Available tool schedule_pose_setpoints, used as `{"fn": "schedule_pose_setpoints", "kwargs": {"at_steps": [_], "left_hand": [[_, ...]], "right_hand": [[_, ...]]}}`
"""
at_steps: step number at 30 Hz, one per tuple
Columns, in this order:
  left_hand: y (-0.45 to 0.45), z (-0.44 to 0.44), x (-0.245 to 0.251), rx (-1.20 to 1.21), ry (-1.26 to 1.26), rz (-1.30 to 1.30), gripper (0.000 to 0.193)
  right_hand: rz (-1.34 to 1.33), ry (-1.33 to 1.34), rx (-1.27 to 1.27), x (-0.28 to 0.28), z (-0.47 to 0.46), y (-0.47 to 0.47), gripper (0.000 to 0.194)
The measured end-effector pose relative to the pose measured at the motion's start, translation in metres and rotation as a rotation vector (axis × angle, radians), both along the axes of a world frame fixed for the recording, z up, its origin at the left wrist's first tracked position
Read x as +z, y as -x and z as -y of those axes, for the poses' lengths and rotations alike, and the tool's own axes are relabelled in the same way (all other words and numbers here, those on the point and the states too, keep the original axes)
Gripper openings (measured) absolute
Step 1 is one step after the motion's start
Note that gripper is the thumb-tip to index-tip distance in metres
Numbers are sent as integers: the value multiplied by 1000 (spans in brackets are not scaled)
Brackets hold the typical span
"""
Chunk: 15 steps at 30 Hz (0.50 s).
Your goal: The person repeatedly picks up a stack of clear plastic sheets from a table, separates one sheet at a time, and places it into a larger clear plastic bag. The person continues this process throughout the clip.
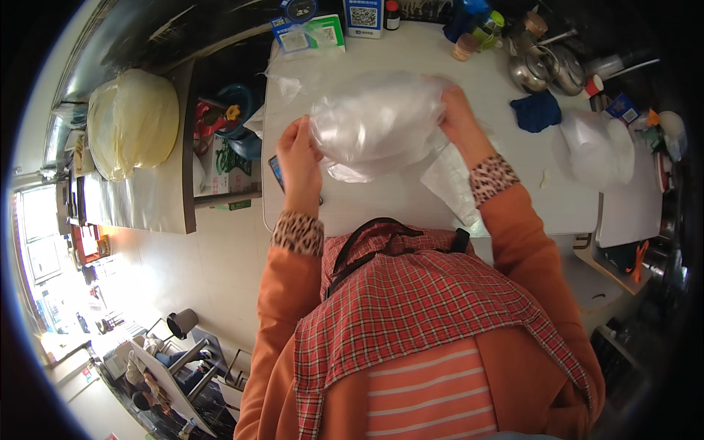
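Observation:
A clear plastic bag, puffed out (379,124), is stretched between my two hands above the white table (374,206). My left hand (300,157) pinches its left edge, and my right hand (456,115) grips the upper right edge; some of those fingers are hidden behind the film. Beneath my right wrist lies a sheet of thin white plastic or paper (454,181). Partly covered by my left hand, a phone-like object with a blue face (276,171) rests at the table's left edge.
Signs with printed codes (363,19) stand at the back. Metal kettles (531,71), a dark blue cloth (536,111) and a whitish plastic bag (594,146) are on the right. A yellowish bag (135,124) sits on the left counter. A person (148,393) is at a table, lower left.

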State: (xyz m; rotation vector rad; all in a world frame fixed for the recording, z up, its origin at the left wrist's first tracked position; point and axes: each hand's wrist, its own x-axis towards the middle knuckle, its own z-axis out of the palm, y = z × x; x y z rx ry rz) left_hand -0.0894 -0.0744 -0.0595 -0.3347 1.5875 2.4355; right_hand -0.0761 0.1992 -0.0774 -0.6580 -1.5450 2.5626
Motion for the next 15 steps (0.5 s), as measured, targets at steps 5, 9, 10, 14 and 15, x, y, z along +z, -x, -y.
{"fn": "schedule_pose_setpoints", "kwargs": {"at_steps": [5,9,10,14,15], "left_hand": [[9,-23,-93,132,267,133,27],[2,-20,-115,38,642,79,32],[0,-19,-114,52,834,-83,32],[-4,-18,-106,26,832,-103,30],[-3,-15,-108,24,852,-198,30]], "right_hand": [[305,-189,-128,-57,28,2,17],[291,-658,42,-65,9,-25,18],[222,-811,4,-67,9,-32,17],[115,-1256,-66,-83,35,-56,19],[77,-1226,-72,-88,38,-61,23]]}}
